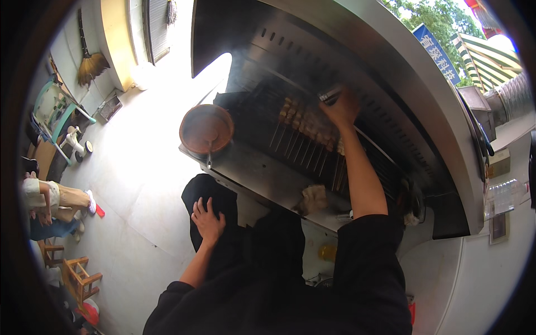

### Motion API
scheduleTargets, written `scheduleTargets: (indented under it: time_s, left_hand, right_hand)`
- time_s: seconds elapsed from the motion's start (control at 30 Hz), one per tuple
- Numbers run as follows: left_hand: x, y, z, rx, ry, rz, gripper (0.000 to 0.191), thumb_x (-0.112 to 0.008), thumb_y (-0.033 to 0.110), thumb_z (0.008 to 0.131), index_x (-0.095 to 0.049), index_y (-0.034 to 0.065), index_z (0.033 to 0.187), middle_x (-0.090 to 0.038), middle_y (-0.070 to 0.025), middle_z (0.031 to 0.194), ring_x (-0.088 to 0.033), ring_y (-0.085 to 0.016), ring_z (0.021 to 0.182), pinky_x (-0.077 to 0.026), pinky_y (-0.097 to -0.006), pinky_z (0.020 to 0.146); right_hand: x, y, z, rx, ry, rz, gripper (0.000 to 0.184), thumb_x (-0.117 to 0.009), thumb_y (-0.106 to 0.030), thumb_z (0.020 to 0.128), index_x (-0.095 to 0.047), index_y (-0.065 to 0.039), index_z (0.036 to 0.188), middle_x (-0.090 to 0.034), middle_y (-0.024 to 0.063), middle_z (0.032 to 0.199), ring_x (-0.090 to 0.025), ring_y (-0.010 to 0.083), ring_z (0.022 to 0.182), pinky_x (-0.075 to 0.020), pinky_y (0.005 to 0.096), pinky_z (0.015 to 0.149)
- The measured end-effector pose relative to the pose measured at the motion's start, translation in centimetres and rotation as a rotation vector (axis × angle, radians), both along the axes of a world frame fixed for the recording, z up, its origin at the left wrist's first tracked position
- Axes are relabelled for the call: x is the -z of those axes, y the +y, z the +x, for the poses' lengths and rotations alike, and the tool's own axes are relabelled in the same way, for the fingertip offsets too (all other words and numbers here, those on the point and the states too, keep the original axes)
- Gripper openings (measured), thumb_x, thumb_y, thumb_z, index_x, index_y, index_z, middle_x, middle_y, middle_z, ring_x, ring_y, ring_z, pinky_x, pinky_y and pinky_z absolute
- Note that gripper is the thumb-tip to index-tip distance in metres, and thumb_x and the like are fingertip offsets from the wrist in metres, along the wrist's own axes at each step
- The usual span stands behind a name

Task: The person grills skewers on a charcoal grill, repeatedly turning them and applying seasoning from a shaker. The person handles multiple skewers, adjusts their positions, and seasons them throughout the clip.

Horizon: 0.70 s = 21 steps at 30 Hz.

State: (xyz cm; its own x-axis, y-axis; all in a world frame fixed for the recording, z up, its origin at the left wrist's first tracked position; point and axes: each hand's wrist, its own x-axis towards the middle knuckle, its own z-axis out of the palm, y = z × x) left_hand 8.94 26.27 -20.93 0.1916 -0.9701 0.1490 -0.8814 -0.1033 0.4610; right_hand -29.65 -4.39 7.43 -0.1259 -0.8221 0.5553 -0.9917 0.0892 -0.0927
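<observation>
Several skewers of meat (307, 125) lie side by side across a smoking grill (259, 113), their thin metal sticks pointing back toward me. Over the far right end of the row, my right hand (345, 106) grips a small metal shaker (331, 95); its far side is hidden. My left hand (208, 222) rests with spread fingers on my dark-clothed thigh (213, 194) and holds nothing. At the grill's left end stands a round reddish-brown bowl (197, 130) with a brush or ladle (210, 157) in it, its handle leaning over the rim.
A steel hood (377, 71) curves over the grill. On the steel front ledge (259, 167) lies a folded cloth (314, 199). Two seated people (63, 197) are at the far left, near a wooden stool (80, 278) and a child's chair (58, 111). A broom (90, 67) hangs on the wall.
</observation>
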Motion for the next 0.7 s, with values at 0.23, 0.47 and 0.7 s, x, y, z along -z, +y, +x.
scheduleTargets:
  time_s: [0.23,0.47,0.7]
  left_hand:
    - [-0.1,0.0,0.1,-0.009,0.010,-0.011,0.068,-0.070,0.028,0.078,-0.052,0.0090,0.142,-0.043,-0.0205,0.150,-0.036,-0.041,0.141,-0.033,-0.0519,0.110]
    - [0.0,-0.2,0.1,-0.004,0.016,-0.009,0.069,-0.070,0.027,0.078,-0.053,0.0088,0.141,-0.043,-0.0205,0.150,-0.036,-0.040,0.141,-0.033,-0.0520,0.110]
    - [0.1,0.0,0.2,-0.010,0.022,-0.017,0.068,-0.070,0.027,0.078,-0.054,0.0088,0.141,-0.044,-0.0203,0.150,-0.036,-0.040,0.141,-0.033,-0.0521,0.110]
  right_hand:
    - [-0.7,2.9,2.0,-0.133,-0.016,0.056,0.093,-0.089,-0.043,0.064,-0.050,-0.008,0.140,-0.056,0.0168,0.137,-0.051,0.0373,0.130,-0.0414,0.0555,0.105]
    - [-2.3,8.2,4.0,-0.108,-0.021,0.082,0.096,-0.090,-0.042,0.066,-0.047,-0.006,0.143,-0.049,0.0193,0.144,-0.043,0.0395,0.137,-0.0367,0.0561,0.109]
    - [-1.2,8.2,5.5,-0.129,-0.021,0.013,0.097,-0.091,-0.039,0.068,-0.044,-0.001,0.145,-0.049,0.0233,0.143,-0.045,0.0397,0.136,-0.0344,0.0569,0.112]
